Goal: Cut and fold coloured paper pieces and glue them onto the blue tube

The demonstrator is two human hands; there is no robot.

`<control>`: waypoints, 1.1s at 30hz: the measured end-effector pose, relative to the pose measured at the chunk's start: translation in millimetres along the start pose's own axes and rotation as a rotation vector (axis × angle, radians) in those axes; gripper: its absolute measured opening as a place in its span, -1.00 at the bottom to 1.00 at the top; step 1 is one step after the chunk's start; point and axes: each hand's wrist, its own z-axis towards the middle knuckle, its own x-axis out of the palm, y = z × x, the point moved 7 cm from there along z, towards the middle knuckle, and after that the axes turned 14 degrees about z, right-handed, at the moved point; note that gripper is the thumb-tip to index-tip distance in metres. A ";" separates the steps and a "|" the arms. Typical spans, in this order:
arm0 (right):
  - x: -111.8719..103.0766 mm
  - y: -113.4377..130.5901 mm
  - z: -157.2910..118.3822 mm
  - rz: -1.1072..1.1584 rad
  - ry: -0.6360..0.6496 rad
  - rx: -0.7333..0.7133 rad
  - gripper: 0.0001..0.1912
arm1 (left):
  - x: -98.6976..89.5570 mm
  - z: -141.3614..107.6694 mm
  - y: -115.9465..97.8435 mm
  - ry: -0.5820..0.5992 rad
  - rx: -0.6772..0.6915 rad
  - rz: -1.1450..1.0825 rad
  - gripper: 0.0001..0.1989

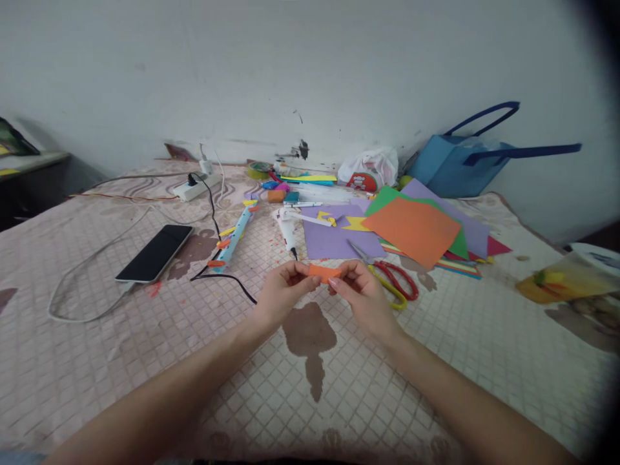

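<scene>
A small piece of orange paper [323, 273] is stretched between both hands, just above the patterned cloth. My left hand [285, 289] pinches its left end, and my right hand [362, 294] pinches the right end. Beyond the fingers, a white hot glue gun [287, 234] lies on its side by a purple sheet [317, 240]. Scissors with red and yellow handles [394, 284] rest close to my right hand. To the left lies a light blue strip [236, 237] with orange, yellow and purple paper bits along it.
Coloured sheets [416, 227] are stacked at right, near a blue bag [450, 165] and a clear tub [566, 278] on its side. At left are a phone [155, 254] on a cable and a power strip [196, 186]. A black cord [232, 278] runs behind my left hand.
</scene>
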 end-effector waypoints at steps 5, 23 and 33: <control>3.0 4.0 -2.0 -0.024 0.001 -0.021 -0.72 | 2.0 -1.0 -1.8 -0.002 0.001 -0.048 -0.61; 7.3 3.4 -2.8 -0.158 0.082 0.016 -0.84 | 5.0 -3.4 -4.1 0.026 0.084 0.055 -0.69; 8.1 2.8 -4.2 -0.150 0.094 0.019 -0.84 | 5.4 -4.5 1.5 0.034 -0.019 0.093 -0.75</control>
